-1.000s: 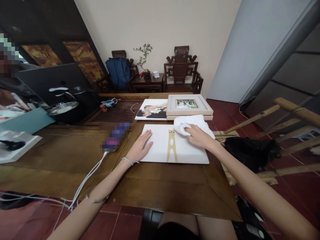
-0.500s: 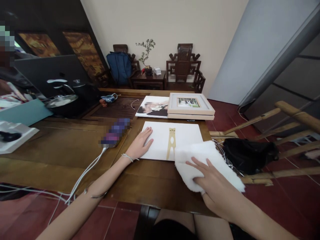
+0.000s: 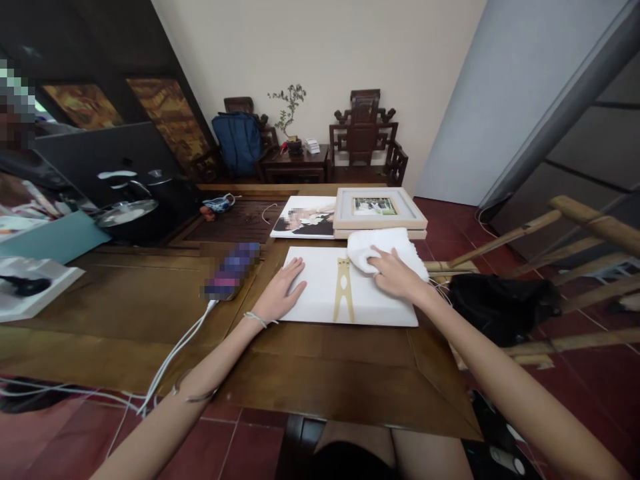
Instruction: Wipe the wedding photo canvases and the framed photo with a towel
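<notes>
White panel (image 3: 323,287) lay long axis left-right; my left hand (image 3: 280,293) rested flat, ungripped, on its left end, right hand (image 3: 397,275) grasping white towel (image 3: 383,241) at far-right corner.

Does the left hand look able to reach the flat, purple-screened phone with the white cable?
Probably yes: the left hand lies at the left edge of the white rectangular board, near the phone, with only brown wooden tabletop visible between them.

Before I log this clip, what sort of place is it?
Likely a living room or home office: a carved wooden armchair, a small potted plant and a large wooden table suggest it.
</notes>
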A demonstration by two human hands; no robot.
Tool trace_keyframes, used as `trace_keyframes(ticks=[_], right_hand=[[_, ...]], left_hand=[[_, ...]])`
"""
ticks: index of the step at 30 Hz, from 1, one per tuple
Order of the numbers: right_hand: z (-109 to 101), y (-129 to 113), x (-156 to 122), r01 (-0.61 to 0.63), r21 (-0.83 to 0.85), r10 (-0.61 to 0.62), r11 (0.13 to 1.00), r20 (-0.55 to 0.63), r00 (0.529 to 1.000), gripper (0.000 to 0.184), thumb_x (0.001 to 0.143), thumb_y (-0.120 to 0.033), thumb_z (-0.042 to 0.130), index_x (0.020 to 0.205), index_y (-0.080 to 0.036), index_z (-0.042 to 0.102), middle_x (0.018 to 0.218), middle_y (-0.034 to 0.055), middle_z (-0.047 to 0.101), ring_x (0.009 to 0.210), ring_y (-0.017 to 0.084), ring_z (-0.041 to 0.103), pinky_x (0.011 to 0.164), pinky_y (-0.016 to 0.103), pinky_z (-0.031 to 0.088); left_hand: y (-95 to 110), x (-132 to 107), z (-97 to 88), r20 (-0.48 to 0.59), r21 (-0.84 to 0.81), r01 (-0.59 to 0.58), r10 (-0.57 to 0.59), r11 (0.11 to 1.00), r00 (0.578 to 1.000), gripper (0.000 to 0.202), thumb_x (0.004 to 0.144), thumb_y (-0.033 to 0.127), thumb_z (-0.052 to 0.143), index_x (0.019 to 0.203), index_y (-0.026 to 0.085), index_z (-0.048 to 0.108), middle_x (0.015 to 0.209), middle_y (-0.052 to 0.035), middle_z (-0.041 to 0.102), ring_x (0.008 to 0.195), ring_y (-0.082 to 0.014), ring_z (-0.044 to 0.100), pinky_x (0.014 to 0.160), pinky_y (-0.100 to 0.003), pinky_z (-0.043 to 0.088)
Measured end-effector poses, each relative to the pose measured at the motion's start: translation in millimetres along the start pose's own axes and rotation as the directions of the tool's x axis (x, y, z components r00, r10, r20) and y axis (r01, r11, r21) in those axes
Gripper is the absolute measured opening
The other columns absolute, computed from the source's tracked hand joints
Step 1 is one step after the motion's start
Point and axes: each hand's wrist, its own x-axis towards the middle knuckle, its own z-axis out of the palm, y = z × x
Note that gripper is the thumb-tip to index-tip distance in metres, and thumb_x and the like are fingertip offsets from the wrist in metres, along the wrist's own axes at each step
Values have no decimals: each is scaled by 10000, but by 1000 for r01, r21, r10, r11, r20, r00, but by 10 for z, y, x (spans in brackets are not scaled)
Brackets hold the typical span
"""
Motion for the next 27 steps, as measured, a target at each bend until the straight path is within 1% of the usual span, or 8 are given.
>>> trace_keyframes(ticks=[3, 6, 11, 15, 18, 21, 25, 27], right_hand=[[118, -94, -140, 14, -42, -14, 999, -3, 1000, 478, 660, -20, 382, 1078, -100, 599, 1414, 162, 358, 1349, 324, 165, 1021, 626, 145], [153, -290, -468, 36, -38, -35, 999, 27, 999, 460, 646, -16, 391, 1032, -105, 624, 1429, 146, 340, 1357, 316, 139, 1048, 614, 105], [-14, -692, -1101, 44, 70, -53, 997, 134, 990, 410, 660, -16, 375, 955, -128, 636, 1405, 136, 382, 1358, 293, 159, 1068, 577, 139], [-240, -775, -1284, 44, 168, -80, 985, 208, 975, 436, 638, -10, 370, 956, -179, 615, 1241, 110, 548, 1291, 253, 329, 1049, 499, 242], [-344, -595, -1081, -4, 195, -41, 981, 226, 973, 372, 637, -25, 360, 879, -178, 599, 982, 100, 635, 1045, 246, 539, 902, 411, 401], [-309, -321, -654, -53, 210, 23, 976, 142, 990, 288, 659, -66, 363, 842, -167, 562, 845, 88, 615, 869, 233, 568, 763, 346, 445], [-95, -147, -35, -13, 243, 15, 970, -8, 1000, 261, 720, -105, 352, 918, -148, 517, 956, 123, 608, 921, 265, 551, 850, 454, 406], [23, -197, 170, 15, 252, -10, 968, -23, 1000, 313, 731, -99, 352, 1001, -138, 504, 1075, 144, 592, 1042, 286, 515, 956, 556, 293]], left_hand=[[14, 0, -6, 6, 7, -2, 2, 1000, 1000, 512, 886, 385, 394, 1324, 122, 408, 1431, -133, 356, 1347, -229, 276, 1100, -458, 240], [20, 0, -4, 9, 18, 0, -1, 1000, 1000, 525, 886, 383, 390, 1324, 95, 406, 1427, -147, 358, 1348, -233, 272, 1102, -452, 238], [8, 0, 11, 0, 20, -5, 5, 1000, 1000, 521, 885, 371, 390, 1324, 91, 407, 1424, -150, 363, 1345, -238, 279, 1099, -456, 242], [-5, -2, 18, -9, 13, -11, 11, 1000, 1000, 508, 884, 367, 397, 1324, 114, 410, 1427, -137, 362, 1344, -238, 281, 1096, -464, 245], [-8, -2, 17, -2, 18, -7, 7, 1000, 1000, 517, 883, 369, 396, 1328, 105, 404, 1426, -142, 361, 1345, -239, 279, 1095, -467, 244], [-5, 2, 14, -2, 18, -7, 7, 1000, 1000, 519, 881, 369, 397, 1328, 104, 405, 1424, -142, 365, 1345, -241, 277, 1098, -466, 239], [5, 4, 5, 0, 21, -3, 3, 1000, 1000, 512, 881, 365, 396, 1324, 111, 409, 1423, -141, 367, 1343, -238, 284, 1095, -466, 245], [7, 3, 0, 8, 23, 1, -1, 1000, 1000, 503, 885, 357, 387, 1328, 121, 404, 1428, -134, 361, 1343, -232, 286, 1093, -472, 246]])
